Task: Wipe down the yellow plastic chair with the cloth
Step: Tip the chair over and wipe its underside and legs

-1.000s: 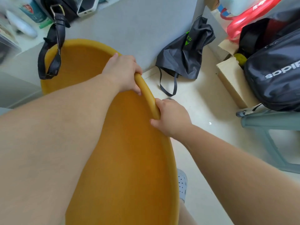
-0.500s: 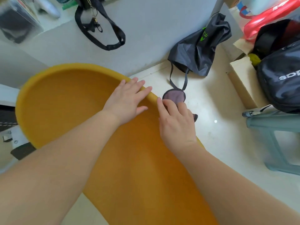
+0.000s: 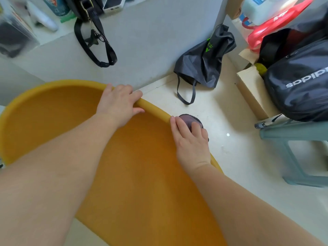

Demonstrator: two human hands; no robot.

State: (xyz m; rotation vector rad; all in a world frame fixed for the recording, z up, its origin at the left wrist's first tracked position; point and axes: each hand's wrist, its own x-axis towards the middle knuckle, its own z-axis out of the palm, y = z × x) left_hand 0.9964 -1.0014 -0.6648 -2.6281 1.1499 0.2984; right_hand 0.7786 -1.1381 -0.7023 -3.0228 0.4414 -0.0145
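Pale tiled floor ran out to a grey wall panel, and one yellow plastic chair with a rounded, curving rim filled the space below me, between my two bare forearms. My left hand gripped the far part of that rim, fingers curled over its outer side and thumb lying on the inner face. My right hand lay across the rim's right edge, its fingers fairly straight and pressing one small round purple-grey cloth against the outside of the rim; only the cloth's upper part showed past my fingertips. Both hands touched the same rim, with a bare stretch of it between them.

One crumpled black nylon bag with a green mark sat on the floor at the foot of the wall panel. One black looped strap hung down the panel's face. At the right edge, one dark backpack with white lettering rested over one grey-green plastic stool, touching one plain cardboard box.
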